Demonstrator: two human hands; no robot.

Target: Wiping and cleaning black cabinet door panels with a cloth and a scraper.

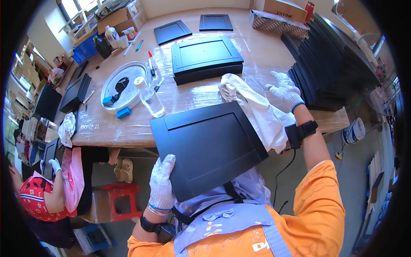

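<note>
The black panel [209, 150] tilts before the person's apron [218, 225], overlapping the near edge of the counter [128, 135]. The gloved left hand [162, 182] has its fingers clamped on the panel's left edge. Left of the panel, a co-worker [51, 192] sits beyond a red stool [124, 201]. Along the panel's right side lies a rumpled white cloth [261, 115], in the way between it and the gloved right hand [285, 89], whose fingers are spread and released, just beside a tall panel stack [329, 64]. Just beyond the panel's far left corner, a clear bottle [153, 101] crowds a round white tray [136, 70]. Straight beyond the panel rests a low pile [207, 60]; farther still, two single panels [172, 31] and some boxes [278, 8].
</note>
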